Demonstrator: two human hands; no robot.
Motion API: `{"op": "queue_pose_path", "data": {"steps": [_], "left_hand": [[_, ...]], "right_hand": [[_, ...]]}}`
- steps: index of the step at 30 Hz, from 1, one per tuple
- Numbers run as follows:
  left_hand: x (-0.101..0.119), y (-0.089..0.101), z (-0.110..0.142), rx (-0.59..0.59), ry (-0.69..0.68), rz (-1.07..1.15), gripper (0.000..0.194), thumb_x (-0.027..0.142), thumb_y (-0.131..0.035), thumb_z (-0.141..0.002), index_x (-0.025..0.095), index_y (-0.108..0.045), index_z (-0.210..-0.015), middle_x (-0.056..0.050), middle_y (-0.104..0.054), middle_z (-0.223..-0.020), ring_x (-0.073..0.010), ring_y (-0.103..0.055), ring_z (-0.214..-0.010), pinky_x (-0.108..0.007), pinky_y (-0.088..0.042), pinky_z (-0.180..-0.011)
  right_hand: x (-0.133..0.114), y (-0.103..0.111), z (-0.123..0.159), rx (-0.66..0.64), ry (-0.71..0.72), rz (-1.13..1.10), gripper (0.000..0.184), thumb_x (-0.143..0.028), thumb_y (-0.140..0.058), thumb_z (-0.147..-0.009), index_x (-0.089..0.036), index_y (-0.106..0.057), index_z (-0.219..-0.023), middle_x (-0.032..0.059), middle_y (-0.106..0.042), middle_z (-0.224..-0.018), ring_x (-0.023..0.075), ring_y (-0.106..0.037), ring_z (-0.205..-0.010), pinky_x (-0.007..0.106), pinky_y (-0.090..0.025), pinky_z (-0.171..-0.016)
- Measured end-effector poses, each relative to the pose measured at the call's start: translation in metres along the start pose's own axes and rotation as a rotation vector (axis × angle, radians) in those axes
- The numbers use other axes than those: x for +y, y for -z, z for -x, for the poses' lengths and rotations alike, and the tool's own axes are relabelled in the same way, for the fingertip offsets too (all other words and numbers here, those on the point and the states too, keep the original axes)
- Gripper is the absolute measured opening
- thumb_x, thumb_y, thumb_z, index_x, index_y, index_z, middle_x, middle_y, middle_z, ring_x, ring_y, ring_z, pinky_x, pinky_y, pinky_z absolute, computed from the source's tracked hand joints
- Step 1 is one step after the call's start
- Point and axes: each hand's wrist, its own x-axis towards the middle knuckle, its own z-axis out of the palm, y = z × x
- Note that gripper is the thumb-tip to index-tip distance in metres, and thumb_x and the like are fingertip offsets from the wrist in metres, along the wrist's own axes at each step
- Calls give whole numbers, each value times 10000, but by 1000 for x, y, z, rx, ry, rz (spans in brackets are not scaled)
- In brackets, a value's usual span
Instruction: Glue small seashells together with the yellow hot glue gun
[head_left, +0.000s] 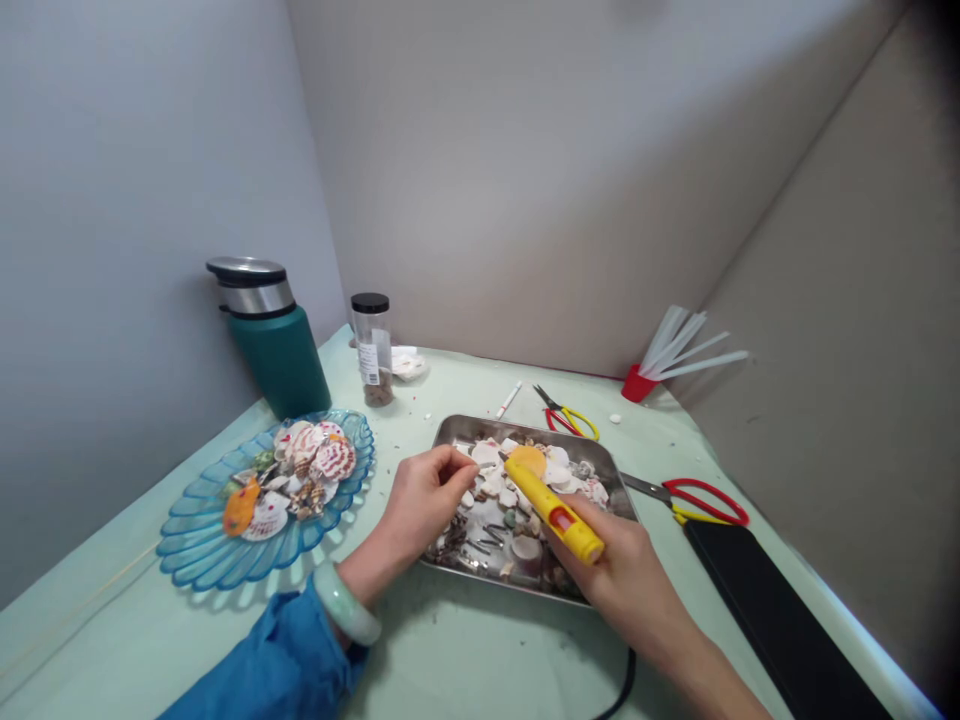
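My right hand (607, 560) grips a yellow hot glue gun (551, 505), its dark nozzle pointing up and left over a metal tray (442, 432). Between the thumb and fingertips of my left hand (427, 500) is something thin and small, just left of the nozzle; its kind cannot be made out. White shells (491, 480) and other small shells fill much of the tray beneath both hands. Among them lie a round yellow shell (529, 460) and several dark, thin pieces (491, 535). My right hand and forearm cover the tray's lower right part.
Left stands a blue scalloped plate (187, 545) of shells, with a green bottle (277, 355) and a clear jar (375, 350) behind. Scissors (570, 420), more scissors (697, 500), a marker (510, 400), a red cup (637, 385) of glue sticks and a black slab (765, 610) surround the tray. Walls enclose the table.
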Motion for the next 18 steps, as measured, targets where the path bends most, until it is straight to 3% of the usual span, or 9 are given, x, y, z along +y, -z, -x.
{"op": "queue_pose_path", "data": {"steps": [6,10,15,18], "left_hand": [[6,-3,7,24,-1,-123,159,263,-567,-793,169,-673,-721,-8,-684,-658,-141,-590,-605,-230,-407,-591],[9,-2,8,10,-18,-171,154,252,-567,-794,180,-681,-721,-4,-688,-656,-141,-595,-607,-227,-398,-592],[6,-2,6,1,-20,-100,165,287,-577,-793,184,-687,-728,-12,-692,-665,-153,-599,-614,-230,-414,-592],[4,-3,5,13,-11,-55,168,302,-585,-788,181,-689,-735,-13,-687,-657,-155,-590,-603,-233,-417,-581]], "right_hand": [[6,5,-6,30,-144,-85,273,-408,-533,-869,-163,-649,-906,14,-657,-713,165,-585,-606,248,-449,-550],[9,6,-8,10,-211,-198,313,-424,-569,-843,-142,-658,-948,34,-684,-778,188,-622,-675,259,-493,-602],[0,10,-6,-62,-80,-169,247,-384,-524,-885,-164,-628,-845,24,-660,-753,172,-600,-660,254,-483,-595],[-4,10,-4,-69,48,-111,184,-307,-501,-896,-177,-630,-880,12,-656,-733,157,-598,-629,240,-470,-576]]}}
